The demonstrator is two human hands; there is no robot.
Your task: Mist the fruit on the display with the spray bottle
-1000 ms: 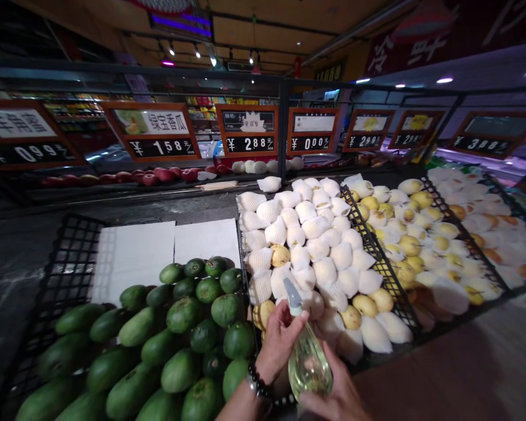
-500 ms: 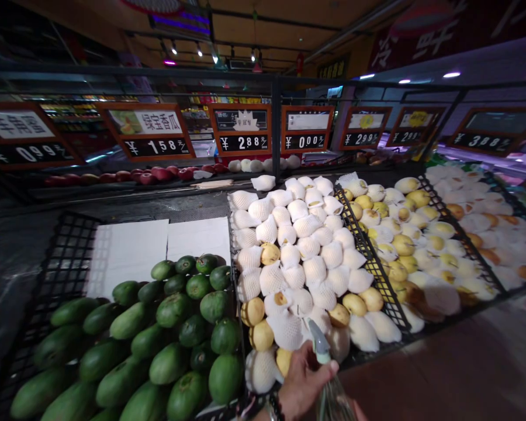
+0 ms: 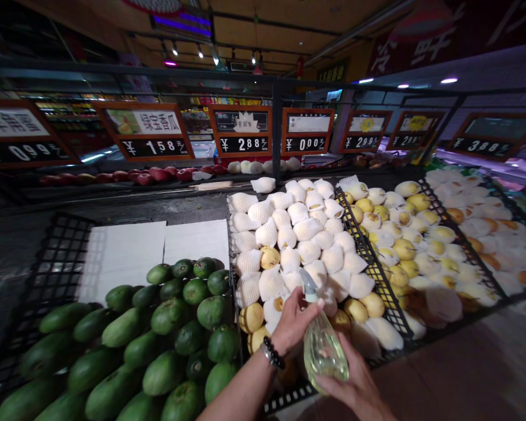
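Note:
A clear spray bottle point(image 3: 324, 351) with pale yellow-green liquid and a grey spray head is held tilted over the front of the pear crate. My left hand point(image 3: 294, 321), a dark beaded bracelet at its wrist, is closed around the neck just under the spray head. Lower down, my right hand point(image 3: 355, 377) grips the bottle's base from the right, its thumb in front and part of its fingers hidden behind. Beneath both hands lie yellow pears point(image 3: 251, 317), many in white foam nets point(image 3: 272, 283).
Left of the pears, green melons point(image 3: 169, 316) fill a black crate point(image 3: 55, 257) with white sheets at its back. More crated yellow pears point(image 3: 404, 247) are to the right. Price signs point(image 3: 241, 130) hang from a dark rail behind, above a row of red apples point(image 3: 160, 174).
Both hands and the spray bottle have risen and moved farther over the pears. The bottle's body and my right hand, mostly out of frame before, now show.

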